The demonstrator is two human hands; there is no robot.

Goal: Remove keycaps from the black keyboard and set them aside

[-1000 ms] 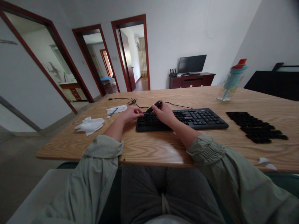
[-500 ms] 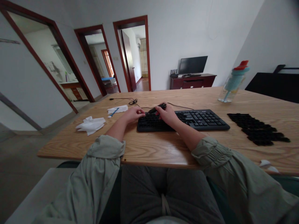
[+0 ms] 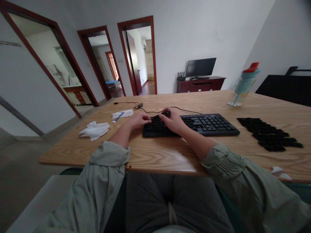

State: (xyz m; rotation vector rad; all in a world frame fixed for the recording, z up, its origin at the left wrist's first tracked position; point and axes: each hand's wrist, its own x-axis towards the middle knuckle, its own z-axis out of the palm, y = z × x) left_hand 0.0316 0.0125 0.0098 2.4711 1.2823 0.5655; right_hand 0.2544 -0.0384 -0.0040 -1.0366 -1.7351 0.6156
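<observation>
While the broad light-wood tabletop carries a flat black computer keyboard at its middle, both hands work over that keyboard's left end. Right hand has its fingers clenched around a small dark rounded tool at the keyboard's far edge; left hand rests curled against the left corner, gripping nothing visible.

White tissues, blue pen on paper, water bottle, black keycaps, television
</observation>
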